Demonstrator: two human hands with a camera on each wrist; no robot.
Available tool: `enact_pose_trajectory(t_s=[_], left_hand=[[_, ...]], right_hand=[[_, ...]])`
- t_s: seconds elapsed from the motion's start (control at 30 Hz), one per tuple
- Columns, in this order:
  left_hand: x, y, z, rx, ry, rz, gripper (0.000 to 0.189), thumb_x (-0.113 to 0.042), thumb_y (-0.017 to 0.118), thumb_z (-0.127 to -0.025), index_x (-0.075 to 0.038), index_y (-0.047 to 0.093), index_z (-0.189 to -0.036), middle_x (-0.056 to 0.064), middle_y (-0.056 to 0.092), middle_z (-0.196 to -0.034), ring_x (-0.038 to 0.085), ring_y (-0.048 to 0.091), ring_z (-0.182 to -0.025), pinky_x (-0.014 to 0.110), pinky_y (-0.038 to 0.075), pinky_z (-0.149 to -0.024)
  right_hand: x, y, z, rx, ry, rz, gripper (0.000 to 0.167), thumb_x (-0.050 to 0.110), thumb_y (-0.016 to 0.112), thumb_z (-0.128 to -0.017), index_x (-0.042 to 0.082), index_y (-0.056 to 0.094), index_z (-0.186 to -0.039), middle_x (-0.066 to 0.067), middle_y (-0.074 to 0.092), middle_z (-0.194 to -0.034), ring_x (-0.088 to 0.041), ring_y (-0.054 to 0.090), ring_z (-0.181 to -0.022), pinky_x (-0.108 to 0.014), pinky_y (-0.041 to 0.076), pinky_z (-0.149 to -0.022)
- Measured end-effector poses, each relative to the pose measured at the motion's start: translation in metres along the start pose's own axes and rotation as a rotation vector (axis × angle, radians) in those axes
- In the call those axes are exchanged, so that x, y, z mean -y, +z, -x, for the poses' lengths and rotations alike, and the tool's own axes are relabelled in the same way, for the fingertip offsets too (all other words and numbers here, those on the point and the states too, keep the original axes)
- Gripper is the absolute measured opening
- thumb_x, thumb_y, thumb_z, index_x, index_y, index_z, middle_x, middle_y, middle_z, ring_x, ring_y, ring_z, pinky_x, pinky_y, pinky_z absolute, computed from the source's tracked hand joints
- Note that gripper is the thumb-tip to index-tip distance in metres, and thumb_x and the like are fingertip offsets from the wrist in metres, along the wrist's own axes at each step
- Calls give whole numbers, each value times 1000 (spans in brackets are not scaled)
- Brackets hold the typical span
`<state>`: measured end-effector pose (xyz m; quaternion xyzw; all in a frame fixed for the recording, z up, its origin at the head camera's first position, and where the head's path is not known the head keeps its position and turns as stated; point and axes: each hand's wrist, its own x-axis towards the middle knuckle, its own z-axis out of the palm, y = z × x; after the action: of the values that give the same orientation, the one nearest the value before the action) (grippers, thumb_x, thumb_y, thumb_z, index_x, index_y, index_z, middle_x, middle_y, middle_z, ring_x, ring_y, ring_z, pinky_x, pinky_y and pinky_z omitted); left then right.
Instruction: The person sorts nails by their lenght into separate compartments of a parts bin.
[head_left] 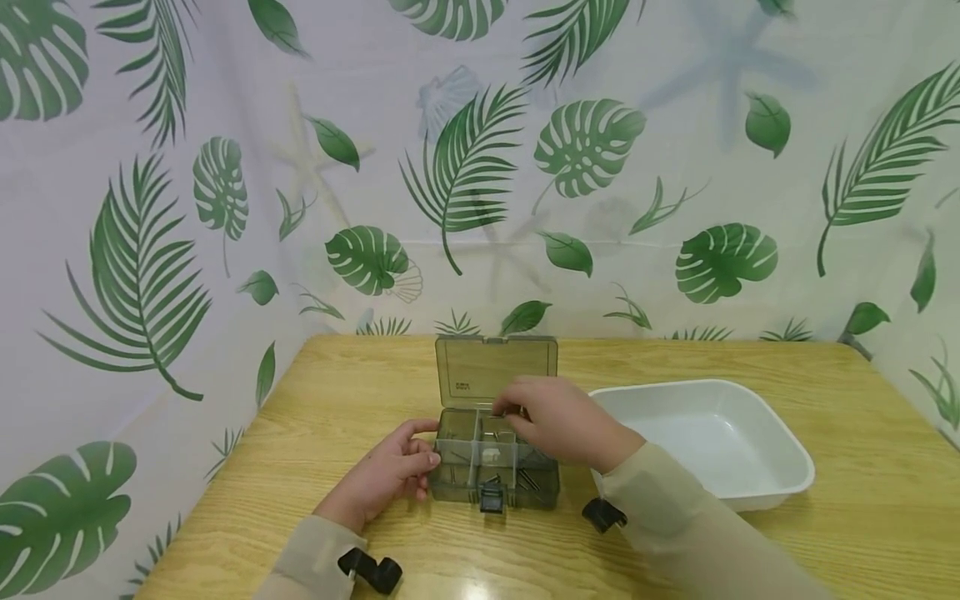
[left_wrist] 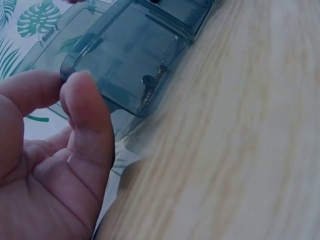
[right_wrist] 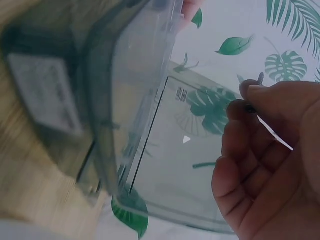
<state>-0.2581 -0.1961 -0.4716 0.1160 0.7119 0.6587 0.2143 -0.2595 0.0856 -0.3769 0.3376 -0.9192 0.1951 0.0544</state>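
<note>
A smoky see-through compartment box [head_left: 495, 495] stands on the table with its lid [head_left: 495, 367] raised at the back. Small screws [left_wrist: 146, 90] lie in its compartments. My left hand [head_left: 390, 467] holds the box at its left side, thumb and forefinger at the wall's edge. Above the back compartments, my right hand [head_left: 566, 421] pinches a small dark screw [right_wrist: 260, 78] between thumb and forefinger. The screw's tip sticks out past the fingertips in the right wrist view, and most of its shank is hidden.
To the right of the box sits a white plastic basin [head_left: 720, 450], partly behind my right forearm. The wooden table [head_left: 322, 392] backs onto a leaf-printed cloth [head_left: 480, 167]. A black latch [head_left: 491, 500] juts from the box's front.
</note>
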Motion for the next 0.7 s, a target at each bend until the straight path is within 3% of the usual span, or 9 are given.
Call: enact_pose_trajectory(t_s=[0.33,0.57,0.7], left_hand=[[-3,1,3,8,-11,-7,60,-14,60,-103,-6,31,-155,8,53,-93,16,51,-68,31,54,-61],[-1,-1,1,8,-19,3,60,-14,60,-103,-7,30,-155,8,53,-93,16,52,-67,31,54,-61],[0,0,-1,2,-22,11,60,-14,60,-103,-7,31,-154,7,54,-93,16,52,-67,30,54,-61]], right_hand=[[14,12,-30,90,20,-3,18,17,62,-101,17,76,-112,8,69,-102,-10,64,-92,-35,54,-82],[20,20,-46,75,24,-10,19,14,61,-101,17,75,-113,6,69,-103,-10,63,-87,-32,53,-74],[20,22,-47,75,30,-16,19,17,64,-100,16,73,-117,3,69,-106,-15,65,-95,-36,55,-79]])
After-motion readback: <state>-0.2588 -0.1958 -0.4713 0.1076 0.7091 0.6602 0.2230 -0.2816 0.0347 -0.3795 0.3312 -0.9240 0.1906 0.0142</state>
